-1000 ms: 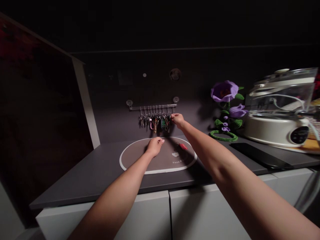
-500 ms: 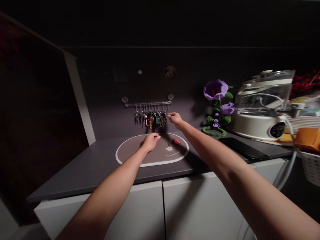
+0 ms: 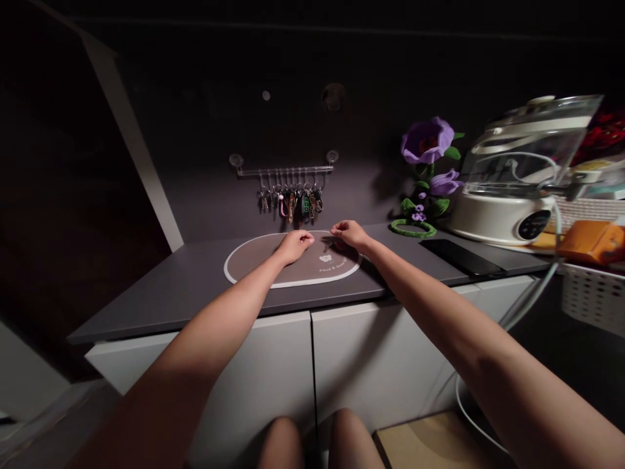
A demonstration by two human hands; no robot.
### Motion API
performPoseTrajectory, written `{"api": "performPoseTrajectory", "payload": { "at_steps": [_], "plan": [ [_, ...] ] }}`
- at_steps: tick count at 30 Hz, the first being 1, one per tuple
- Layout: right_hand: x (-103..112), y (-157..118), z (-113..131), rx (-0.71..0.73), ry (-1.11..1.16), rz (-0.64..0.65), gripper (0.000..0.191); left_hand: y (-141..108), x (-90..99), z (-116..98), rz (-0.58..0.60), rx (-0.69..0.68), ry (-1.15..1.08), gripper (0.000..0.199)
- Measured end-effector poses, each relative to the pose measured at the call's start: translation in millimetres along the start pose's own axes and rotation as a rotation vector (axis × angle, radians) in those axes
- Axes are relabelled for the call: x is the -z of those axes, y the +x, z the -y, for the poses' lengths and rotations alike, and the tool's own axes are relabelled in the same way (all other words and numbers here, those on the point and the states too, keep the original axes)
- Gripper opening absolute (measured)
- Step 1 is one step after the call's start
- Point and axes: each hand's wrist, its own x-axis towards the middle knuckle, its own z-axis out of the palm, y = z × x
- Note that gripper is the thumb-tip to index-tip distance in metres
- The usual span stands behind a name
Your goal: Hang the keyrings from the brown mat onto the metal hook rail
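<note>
An oval mat (image 3: 254, 264) with a white rim lies on the dark counter. Over its middle is my left hand (image 3: 294, 246), fingers curled together with nothing visible in them. My right hand (image 3: 349, 234) is above the mat's right side, thumb and fingers closed; whatever they hold, if anything, cannot be made out. Just below that hand lies a key (image 3: 327, 246) with a red piece, partly hidden by it. On the wall behind, a clear hook rail (image 3: 286, 172) carries several bunches of keys (image 3: 291, 203).
At the right are purple artificial flowers (image 3: 428, 141) on a green ring base, a black phone (image 3: 461, 257), and a white appliance (image 3: 498, 218) with a clear top. A white perforated basket (image 3: 593, 296) with an orange object above it is at the far right.
My right hand has come down from beside the hanging keys to the red-tagged key on the mat. My left hand stays over the mat. The view has tilted downward, showing the knees.
</note>
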Motion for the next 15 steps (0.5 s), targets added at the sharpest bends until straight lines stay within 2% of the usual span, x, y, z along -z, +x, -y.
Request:
{"api": "performPoseTrajectory", "payload": {
  "at_steps": [3, 7, 15],
  "plan": [
    [3.3, -6.2, -5.0, -0.034, -0.006, 0.089, 0.012, 0.2, -1.9, 2.9, 0.023, 0.009, -0.029, 0.018],
    [6.6, -7.7, -6.9, -0.002, -0.060, 0.147, 0.016, 1.0, -3.9, 6.4, 0.037, 0.025, -0.050, 0.019],
    [6.0, -3.5, -9.1, 0.021, -0.220, 0.104, 0.016, 2.0, -4.1, 7.9, 0.067, 0.035, -0.032, 0.019]
  ]
}}
